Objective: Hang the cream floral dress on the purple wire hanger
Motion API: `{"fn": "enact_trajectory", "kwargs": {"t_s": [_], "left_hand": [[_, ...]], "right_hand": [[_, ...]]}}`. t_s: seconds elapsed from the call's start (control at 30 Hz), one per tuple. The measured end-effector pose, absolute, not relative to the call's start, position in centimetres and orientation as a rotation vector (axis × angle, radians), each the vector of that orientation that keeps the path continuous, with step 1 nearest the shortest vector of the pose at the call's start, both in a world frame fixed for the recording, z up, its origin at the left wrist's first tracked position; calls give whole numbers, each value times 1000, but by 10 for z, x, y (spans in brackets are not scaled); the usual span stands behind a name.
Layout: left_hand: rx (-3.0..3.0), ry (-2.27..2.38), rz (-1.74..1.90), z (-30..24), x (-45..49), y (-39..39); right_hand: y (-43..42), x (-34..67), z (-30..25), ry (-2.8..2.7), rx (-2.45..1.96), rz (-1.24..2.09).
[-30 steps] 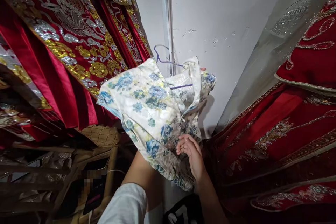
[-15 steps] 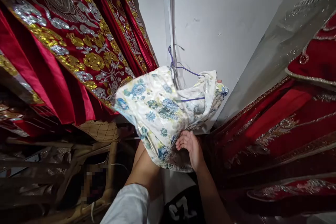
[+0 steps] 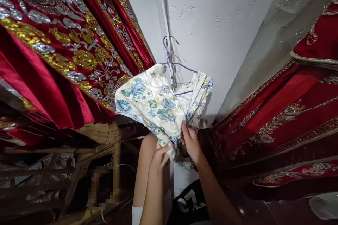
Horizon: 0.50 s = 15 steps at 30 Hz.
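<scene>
A white floral blouse (image 3: 158,100) with blue and green flowers hangs partly on a purple wire hanger (image 3: 185,66) in front of me. My left hand (image 3: 159,157) pinches the blouse's lower front edge. Higher up and to the right, my right hand (image 3: 189,140) grips the fabric near the front opening, thumb on top. The hanger's hook stands free against the white wall. Its lower bar shows through the neckline, and the far shoulder of the blouse drapes over its right arm.
Red garments with gold and silver sequins (image 3: 84,59) hang on the left. More red beaded clothes (image 3: 280,123) hang on the right beside a sheer grey cloth (image 3: 253,56). A bamboo-like chair frame (image 3: 116,168) stands at lower left. A white wall (image 3: 211,17) is behind.
My left hand has come out from behind the blouse to its lower front edge. My right hand, loosely open before, has closed on the front fabric. The blouse appears flatter and shifted slightly left.
</scene>
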<state>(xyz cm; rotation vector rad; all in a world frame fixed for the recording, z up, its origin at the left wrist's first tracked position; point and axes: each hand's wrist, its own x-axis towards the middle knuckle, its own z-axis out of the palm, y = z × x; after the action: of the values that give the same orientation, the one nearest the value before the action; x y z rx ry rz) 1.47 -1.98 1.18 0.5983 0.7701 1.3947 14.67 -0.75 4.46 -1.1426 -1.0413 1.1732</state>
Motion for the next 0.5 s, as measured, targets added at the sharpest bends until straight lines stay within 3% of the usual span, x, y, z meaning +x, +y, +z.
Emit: {"fn": "enact_trajectory", "kwargs": {"t_s": [0.27,0.5], "left_hand": [[509,838,1473,1,24,-16],[415,802,1430,0,24,-18]], "right_hand": [[-3,153,47,-802,-916,1349],[0,157,39,-844,-1009,1385]]}}
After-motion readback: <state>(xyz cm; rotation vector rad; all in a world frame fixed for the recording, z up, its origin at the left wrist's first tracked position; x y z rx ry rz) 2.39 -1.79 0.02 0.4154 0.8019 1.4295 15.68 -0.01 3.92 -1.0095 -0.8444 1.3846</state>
